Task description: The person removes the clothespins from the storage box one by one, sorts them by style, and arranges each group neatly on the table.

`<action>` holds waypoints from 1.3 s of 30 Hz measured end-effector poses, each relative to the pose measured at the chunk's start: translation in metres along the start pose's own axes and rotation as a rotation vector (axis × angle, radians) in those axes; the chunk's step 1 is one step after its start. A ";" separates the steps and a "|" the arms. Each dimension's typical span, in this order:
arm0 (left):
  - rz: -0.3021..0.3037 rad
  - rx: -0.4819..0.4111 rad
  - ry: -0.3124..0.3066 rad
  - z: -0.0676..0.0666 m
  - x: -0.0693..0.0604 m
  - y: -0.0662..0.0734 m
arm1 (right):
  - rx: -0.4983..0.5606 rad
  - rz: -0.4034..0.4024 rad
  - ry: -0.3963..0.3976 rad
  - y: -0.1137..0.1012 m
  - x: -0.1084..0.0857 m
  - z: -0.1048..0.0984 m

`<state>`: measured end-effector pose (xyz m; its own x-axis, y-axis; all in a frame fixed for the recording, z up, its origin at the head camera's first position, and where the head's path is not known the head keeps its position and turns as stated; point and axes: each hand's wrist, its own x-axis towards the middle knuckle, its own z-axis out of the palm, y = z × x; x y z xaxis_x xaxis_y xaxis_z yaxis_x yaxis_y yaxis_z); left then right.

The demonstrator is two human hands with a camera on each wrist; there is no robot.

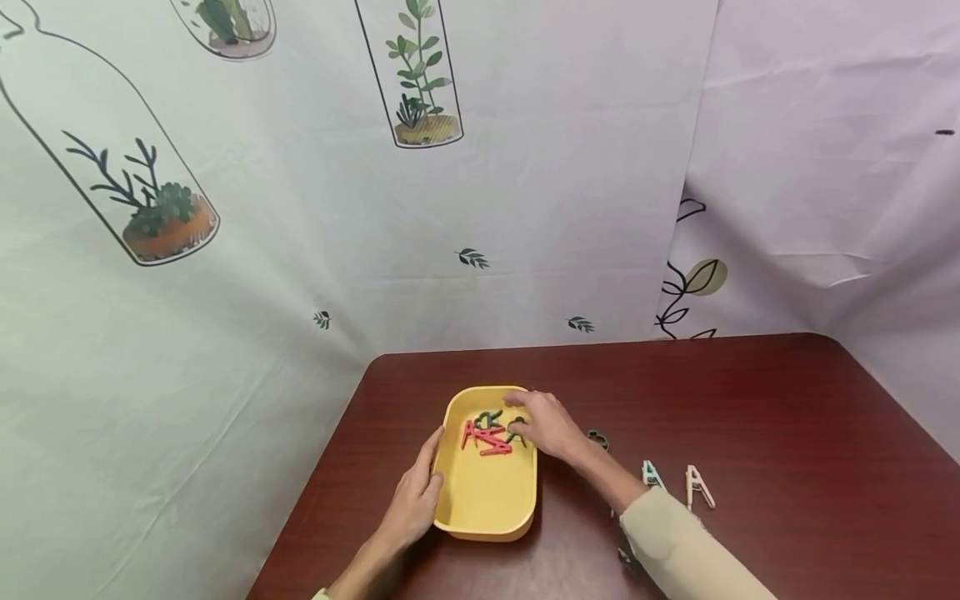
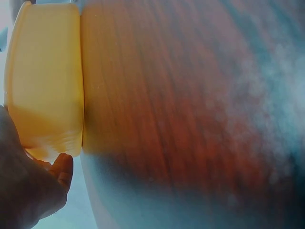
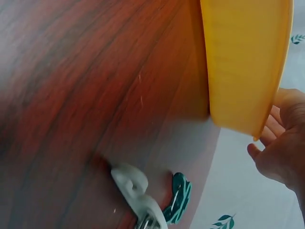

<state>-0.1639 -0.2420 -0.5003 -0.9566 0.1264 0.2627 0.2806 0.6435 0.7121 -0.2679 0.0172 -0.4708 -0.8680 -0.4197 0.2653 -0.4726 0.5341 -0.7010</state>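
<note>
- We see the left hand (image 1: 412,498) against the left wall of the yellow bin (image 1: 486,504), fingers fairly straight.
- We find the right hand (image 1: 551,427) over the bin's far right, fingers parted beside a green clip (image 1: 511,437).
- Red clips (image 1: 495,448) lie left of it.
- Blue (image 1: 647,472) and pink clips (image 1: 689,487) lie right, on the surface (image 1: 795,433).

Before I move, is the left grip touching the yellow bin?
Touching: in the head view, the left grip meets the left rim of the yellow bin with fingertips and thumb.
</note>
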 end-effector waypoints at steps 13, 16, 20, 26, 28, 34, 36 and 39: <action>0.007 -0.018 -0.002 0.000 0.000 0.002 | 0.100 0.014 0.026 0.001 0.001 0.011; 0.018 -0.013 0.009 0.000 -0.001 0.002 | 0.163 0.017 0.057 0.002 0.001 0.013; 0.043 -0.001 0.021 0.000 -0.001 0.002 | 0.191 0.005 0.109 0.003 0.001 0.017; 0.037 0.008 0.019 -0.001 0.000 0.002 | -0.086 -0.086 0.160 -0.003 0.002 0.020; 0.027 0.009 0.017 -0.002 0.001 0.002 | -0.168 -0.108 0.160 -0.006 0.003 0.020; 0.010 0.018 0.005 -0.002 0.000 0.002 | -0.140 -0.080 0.089 -0.013 0.008 0.022; 0.015 0.022 0.006 -0.001 0.000 0.002 | -0.110 -0.073 0.073 -0.015 0.011 0.023; 0.028 0.036 0.012 0.000 0.001 0.002 | -0.068 -0.068 0.058 -0.017 0.015 0.025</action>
<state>-0.1638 -0.2405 -0.4982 -0.9472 0.1359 0.2906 0.3044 0.6663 0.6807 -0.2687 -0.0167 -0.4717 -0.8399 -0.4147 0.3502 -0.5385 0.5553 -0.6338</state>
